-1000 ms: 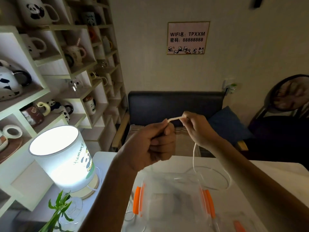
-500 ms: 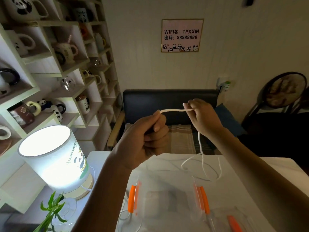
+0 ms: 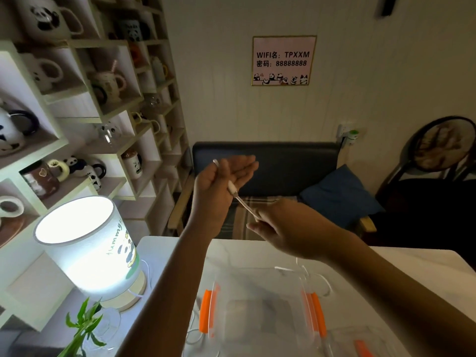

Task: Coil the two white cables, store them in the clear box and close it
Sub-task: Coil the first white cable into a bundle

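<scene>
Since the earlier frame, the left hand [image 3: 221, 186] has opened palm-up, the white cable [image 3: 240, 199] lying across it, plug near the thumb. Right hand [image 3: 280, 228] pinches it lower; its tail trails to the tabletop [image 3: 386, 266] beyond the clear box [image 3: 260, 305]. Even loops around the open palm would coil neatly.

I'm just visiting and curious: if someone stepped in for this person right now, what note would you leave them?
Left hand: open, palm up, white cable end lying across it.
Right hand: pinching the same cable lower down; the rest trails to the table.
Clear box: open, apparently empty, orange latches.
Done: first coil barely begun.
Left: coil both cables, box them, close it.
</scene>
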